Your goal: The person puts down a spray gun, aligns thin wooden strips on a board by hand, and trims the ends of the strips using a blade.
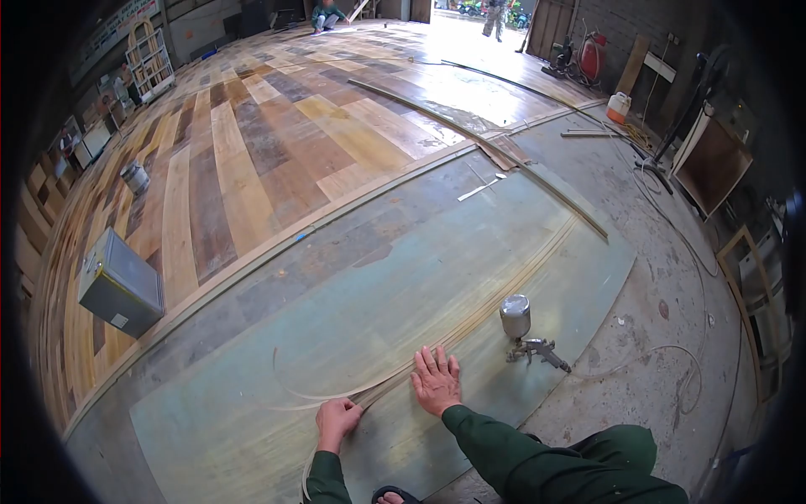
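Long thin wooden strips (495, 304) lie side by side across a pale green board (319, 336) on the floor. My left hand (337, 417) pinches the near ends of some strips, where a few curl away to the left. Flat on the board and the strips' edge rests my right hand (437, 382), fingers spread, holding nothing. To its right a spray gun (537, 351) with a metal cup (515, 316) stands on the board, its hose trailing right.
Wooden planks (227, 168) cover the floor beyond a raised edge. A metal can (126, 286) stands at left, a paint tin (134, 178) behind it. A long bar (504, 164) crosses the board's far end. Two people (327, 17) (495, 18) are far back.
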`<action>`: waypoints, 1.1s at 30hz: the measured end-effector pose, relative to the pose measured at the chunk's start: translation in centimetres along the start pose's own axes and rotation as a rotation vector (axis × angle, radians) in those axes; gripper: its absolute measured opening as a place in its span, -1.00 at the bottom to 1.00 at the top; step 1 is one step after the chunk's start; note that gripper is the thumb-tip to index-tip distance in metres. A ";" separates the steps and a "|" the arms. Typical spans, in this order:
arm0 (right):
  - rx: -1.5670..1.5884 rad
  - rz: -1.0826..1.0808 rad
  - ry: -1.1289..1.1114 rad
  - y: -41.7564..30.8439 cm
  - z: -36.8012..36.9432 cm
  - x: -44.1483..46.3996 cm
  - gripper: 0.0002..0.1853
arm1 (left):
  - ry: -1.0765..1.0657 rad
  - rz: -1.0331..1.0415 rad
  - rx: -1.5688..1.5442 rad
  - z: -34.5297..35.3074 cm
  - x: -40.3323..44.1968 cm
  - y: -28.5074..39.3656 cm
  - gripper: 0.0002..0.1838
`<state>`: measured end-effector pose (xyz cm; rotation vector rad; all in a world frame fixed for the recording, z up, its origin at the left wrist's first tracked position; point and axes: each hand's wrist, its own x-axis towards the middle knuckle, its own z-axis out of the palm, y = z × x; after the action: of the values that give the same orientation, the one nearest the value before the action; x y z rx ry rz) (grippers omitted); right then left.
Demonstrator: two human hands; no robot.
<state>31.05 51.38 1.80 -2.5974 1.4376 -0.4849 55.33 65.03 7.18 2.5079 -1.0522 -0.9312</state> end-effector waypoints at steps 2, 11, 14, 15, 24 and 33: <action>-0.062 -0.012 -0.001 -0.2 -0.1 0.1 -0.37 | -0.027 -0.053 -0.010 -0.1 0.4 -0.2 -0.73; -0.102 -0.156 -0.051 1.0 -0.6 0.7 -0.33 | -0.089 -0.202 -0.254 0.4 1.8 -4.0 -0.68; -0.038 -0.180 -0.072 1.5 0.0 0.7 -0.31 | -0.124 -0.247 -0.316 -0.5 1.2 -4.3 -0.60; -0.036 -0.181 -0.072 1.6 0.1 0.7 -0.31 | -0.121 -0.248 -0.316 -1.0 0.9 -4.2 -0.60; 0.015 -0.196 -0.058 1.3 -0.7 0.8 -0.36 | -0.011 -0.259 0.122 -2.9 -0.7 -4.0 -0.48; -0.041 -0.246 -0.061 1.4 -0.1 1.1 -0.34 | 0.242 -0.006 0.276 -3.1 -2.2 -9.4 -0.40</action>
<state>30.44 49.76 1.79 -2.8103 1.1263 -0.4027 61.28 73.14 6.20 2.7576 -1.1606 -0.4928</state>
